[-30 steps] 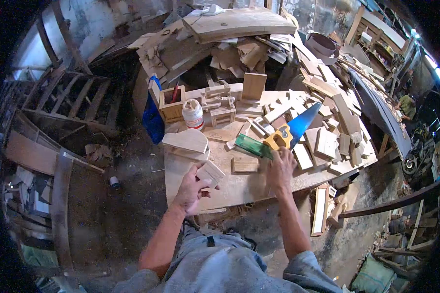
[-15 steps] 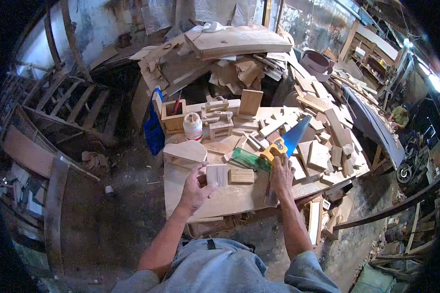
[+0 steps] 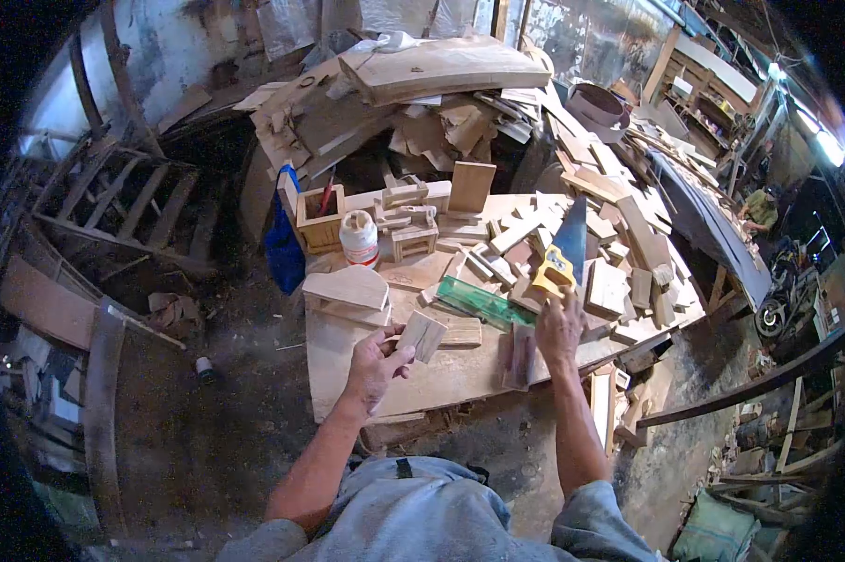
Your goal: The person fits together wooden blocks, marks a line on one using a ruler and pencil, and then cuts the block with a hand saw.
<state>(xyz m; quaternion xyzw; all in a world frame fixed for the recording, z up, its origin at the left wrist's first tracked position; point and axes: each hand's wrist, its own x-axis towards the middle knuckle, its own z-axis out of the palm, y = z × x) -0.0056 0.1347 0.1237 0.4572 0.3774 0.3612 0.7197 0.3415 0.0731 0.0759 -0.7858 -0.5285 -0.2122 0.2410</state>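
Pinched between the thumb and fingers of my left hand (image 3: 374,370) is a small flat wooden block (image 3: 422,337), tilted above the table. My right hand (image 3: 561,328) is closed at the yellow handle of a handsaw (image 3: 569,248), whose blue blade points away over the wood pieces. Beside that hand lies a translucent green plastic piece (image 3: 483,302). A dark reddish-brown block (image 3: 518,356) sits nearer the table's front edge. Another wooden block (image 3: 462,332) lies partly behind the held one. A curved-top wooden piece (image 3: 348,288) rests left of it.
A white bottle (image 3: 359,238) stands by a wooden box (image 3: 320,225) holding a red-handled tool. Many offcuts (image 3: 605,286) crowd the right of the worktable (image 3: 348,389). Boards (image 3: 451,70) are piled behind. At far right is another person (image 3: 760,211).
The handsaw has shifted right with my right hand, its blade turning more upright. The block in my left hand has tilted. The reddish-brown block is now more exposed.
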